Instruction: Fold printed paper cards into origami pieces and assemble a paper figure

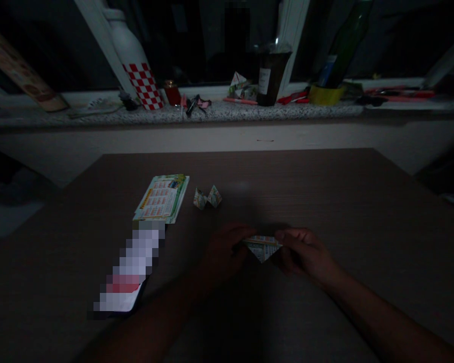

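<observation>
Between my two hands is a small folded paper (264, 250), printed with text and showing a downward-pointing triangle. My left hand (229, 248) grips its left end, though shadow hides part of the fingers. On the other side my right hand (302, 247) pinches the right corner between thumb and fingers. A finished-looking folded paper shape with two peaks (207, 197) stands on the table beyond my left hand. Farther left lies a stack of printed paper sheets (161, 199), with a blurred-out phone (130, 272) nearer to me, by my left forearm.
The dark wooden table (325, 191) meets a wall below a granite windowsill (212, 113). On the sill stand a white bottle with red checks (138, 65), a small red jar (172, 93), a dark plastic cup (272, 75), a folded paper piece (240, 85) and a green bottle (344, 45).
</observation>
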The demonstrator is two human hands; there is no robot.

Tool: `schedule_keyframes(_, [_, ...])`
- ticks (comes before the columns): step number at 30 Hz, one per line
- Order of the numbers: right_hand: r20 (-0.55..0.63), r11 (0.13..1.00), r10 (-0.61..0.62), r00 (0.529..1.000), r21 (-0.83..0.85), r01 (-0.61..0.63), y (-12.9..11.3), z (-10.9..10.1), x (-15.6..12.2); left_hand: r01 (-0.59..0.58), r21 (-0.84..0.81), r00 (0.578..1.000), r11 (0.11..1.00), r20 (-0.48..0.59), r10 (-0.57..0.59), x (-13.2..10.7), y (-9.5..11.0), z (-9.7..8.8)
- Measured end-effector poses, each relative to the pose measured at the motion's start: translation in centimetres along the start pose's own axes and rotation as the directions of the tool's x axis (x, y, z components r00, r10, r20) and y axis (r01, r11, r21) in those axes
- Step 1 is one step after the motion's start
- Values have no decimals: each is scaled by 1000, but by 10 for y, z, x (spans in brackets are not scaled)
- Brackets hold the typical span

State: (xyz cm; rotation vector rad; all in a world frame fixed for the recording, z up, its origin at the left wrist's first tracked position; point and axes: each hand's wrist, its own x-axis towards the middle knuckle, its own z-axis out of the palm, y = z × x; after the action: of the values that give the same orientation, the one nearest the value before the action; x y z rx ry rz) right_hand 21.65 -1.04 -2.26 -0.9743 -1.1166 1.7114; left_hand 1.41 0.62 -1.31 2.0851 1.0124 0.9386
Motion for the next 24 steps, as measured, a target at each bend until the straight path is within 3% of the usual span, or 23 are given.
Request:
schedule_keyframes(6, [-74,964,-133,988,-240,112,2,-1,0,227,-60,964,972,160,-215,2,5,-2])
schedule_keyframes(11, [-60,827,-326,943,-502,254,0,-1,-5,442,-252,887,861,265,-378,5,4,-3])
schedule_keyframes(15, [-79,771,-391,917,-572,279,-4,1,-5,474,-522,880,709,242,-409,7,2,-5])
schedule_keyframes(18, [-112,768,-397,911,-584,263,-6,1,-4,471,-623,866,624,194,-460,9,-1,-6])
schedule_keyframes(21, [-126,760,-407,905,-597,258,-6,1,-5,478,-629,855,613,173,-490,9,-4,-5])
schedule_keyframes(24, [-136,759,-403,905,-601,248,-5,1,-6,478,-577,863,662,168,-477,8,-4,-4])
